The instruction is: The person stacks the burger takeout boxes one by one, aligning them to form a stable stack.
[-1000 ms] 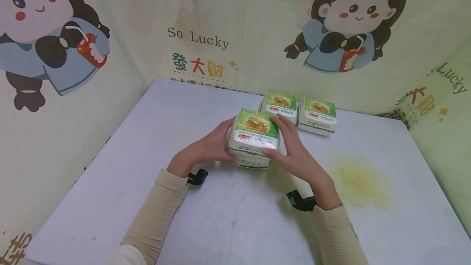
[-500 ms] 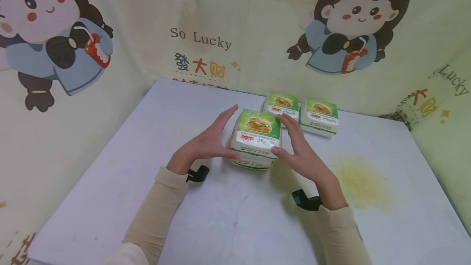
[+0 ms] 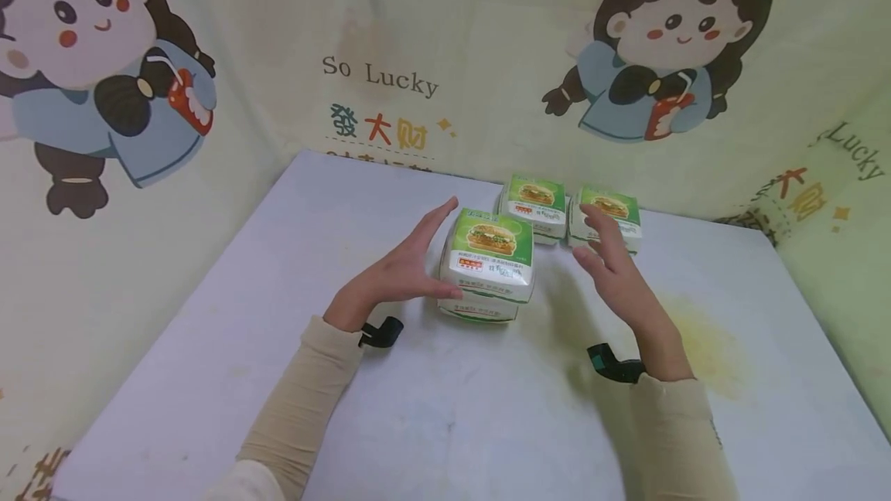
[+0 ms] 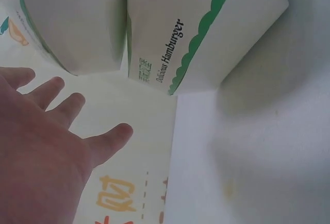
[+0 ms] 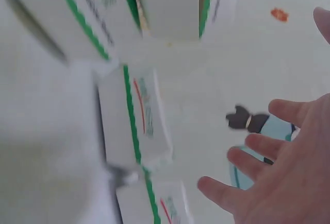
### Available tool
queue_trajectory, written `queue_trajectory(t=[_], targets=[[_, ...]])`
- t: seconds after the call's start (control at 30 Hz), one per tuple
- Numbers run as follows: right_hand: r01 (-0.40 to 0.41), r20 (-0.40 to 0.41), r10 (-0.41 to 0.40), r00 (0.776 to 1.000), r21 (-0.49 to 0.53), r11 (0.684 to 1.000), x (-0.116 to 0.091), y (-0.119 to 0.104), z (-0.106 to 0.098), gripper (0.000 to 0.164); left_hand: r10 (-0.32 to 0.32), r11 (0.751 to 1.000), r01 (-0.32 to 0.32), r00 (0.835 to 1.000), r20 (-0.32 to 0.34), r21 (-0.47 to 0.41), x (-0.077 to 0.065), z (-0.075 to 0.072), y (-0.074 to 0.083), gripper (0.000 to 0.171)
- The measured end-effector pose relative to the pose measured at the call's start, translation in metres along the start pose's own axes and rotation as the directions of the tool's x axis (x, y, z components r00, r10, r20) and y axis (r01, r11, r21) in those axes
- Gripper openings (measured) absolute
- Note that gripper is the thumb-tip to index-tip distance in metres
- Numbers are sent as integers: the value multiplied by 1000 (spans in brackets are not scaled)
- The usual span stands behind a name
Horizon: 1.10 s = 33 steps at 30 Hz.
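Observation:
Two hamburger boxes with green-and-white printed lids stand stacked near the middle of the table. In the head view the upper hamburger box (image 3: 487, 250) covers most of the lower hamburger box (image 3: 480, 309). My left hand (image 3: 397, 269) is at the stack's left side, thumb in front and fingers spread. The left wrist view shows its fingers (image 4: 111, 142) apart from the cartons, holding nothing. To the right of the stack, my right hand (image 3: 626, 284) hovers with nothing in it, overlapping the back right hamburger box (image 3: 612, 211) in the head view. Its fingers (image 5: 221, 193) are spread in the right wrist view.
Behind the stack sits another hamburger box (image 3: 536, 203), side by side with the back right one, close to the cloth-covered wall (image 3: 487, 83). A yellowish stain (image 3: 717, 346) marks the white table (image 3: 390, 424) at the right.
Both hands held the stack one second ago, then let go. My right hand has moved away to the right; my left hand stays near the left side. The stack remains in place.

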State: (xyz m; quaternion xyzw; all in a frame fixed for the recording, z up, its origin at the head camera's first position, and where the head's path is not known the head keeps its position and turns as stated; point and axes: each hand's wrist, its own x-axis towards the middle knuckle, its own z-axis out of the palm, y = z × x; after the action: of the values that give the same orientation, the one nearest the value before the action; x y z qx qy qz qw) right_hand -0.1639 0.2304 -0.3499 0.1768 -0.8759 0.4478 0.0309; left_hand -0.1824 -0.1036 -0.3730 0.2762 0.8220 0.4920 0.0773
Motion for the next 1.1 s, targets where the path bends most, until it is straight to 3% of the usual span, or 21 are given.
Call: queue_trajectory(t=[0.27, 0.57, 0.83, 1.1], targets=[[-76, -73, 69, 995, -96, 992, 11, 21, -25, 67, 2, 1000, -2, 1000, 0, -15, 0, 3, -2, 119], [-194, -109, 173, 979, -229, 954, 26, 53, -45, 76, 12, 1000, -12, 1000, 7, -22, 1, 4, -3, 118], [-304, -84, 292, 953, -276, 912, 36, 83, -54, 87, 4, 1000, -4, 1000, 14, -26, 2, 6, -3, 116], [-361, -11, 381, 924, -350, 864, 48, 95, -68, 104, -7, 999, 8, 1000, 6, -33, 2, 7, -3, 116]])
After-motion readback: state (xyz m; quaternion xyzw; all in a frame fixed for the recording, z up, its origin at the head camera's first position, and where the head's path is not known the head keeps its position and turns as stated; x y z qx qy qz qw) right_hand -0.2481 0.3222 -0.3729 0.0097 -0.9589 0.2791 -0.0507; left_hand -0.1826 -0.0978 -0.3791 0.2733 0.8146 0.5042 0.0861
